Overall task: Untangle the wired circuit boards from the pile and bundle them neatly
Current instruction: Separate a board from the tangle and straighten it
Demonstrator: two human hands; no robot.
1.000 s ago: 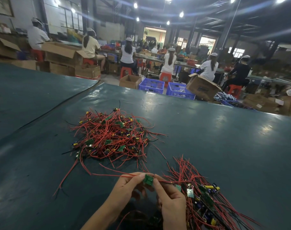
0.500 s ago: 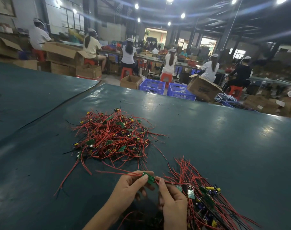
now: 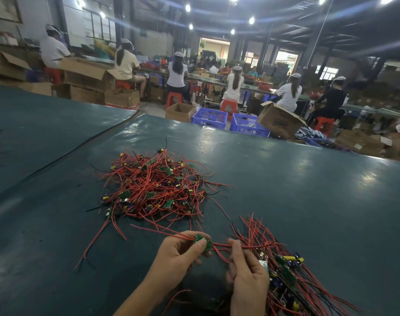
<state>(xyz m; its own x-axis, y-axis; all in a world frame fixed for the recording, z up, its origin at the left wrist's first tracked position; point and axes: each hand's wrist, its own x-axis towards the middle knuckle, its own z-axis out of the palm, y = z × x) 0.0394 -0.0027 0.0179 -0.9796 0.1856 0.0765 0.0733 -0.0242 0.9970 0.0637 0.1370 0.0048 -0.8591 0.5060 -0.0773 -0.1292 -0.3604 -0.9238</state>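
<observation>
My left hand (image 3: 178,254) pinches 1 small green circuit board (image 3: 202,241) between thumb and fingertips, low in the head view, just above the table (image 3: 308,201); my right hand (image 3: 247,272) pinches that board's red wires (image 3: 219,245) just beside it, thumb against forefinger. More of its wires trail left toward the tangled pile (image 3: 153,188), which lies farther up the table, and I cannot tell whether they are caught in it. To do this step well, I judge I should hold the board steady with the left and slide the right pinch outward along the wires, light enough to straighten them without straining the joints, easing off if anything in the pile drags. Then the board should go with the sorted bundle (image 3: 285,272) beside my right hand, boards together and wire ends fanned the same way. As for writing, a tilted cardboard box (image 3: 280,120) beyond the table's far edge carries dark print, too blurred to read; the 2 blue crates (image 3: 209,117) next to it show nothing legible, and the board's own markings are too small to make out.
</observation>
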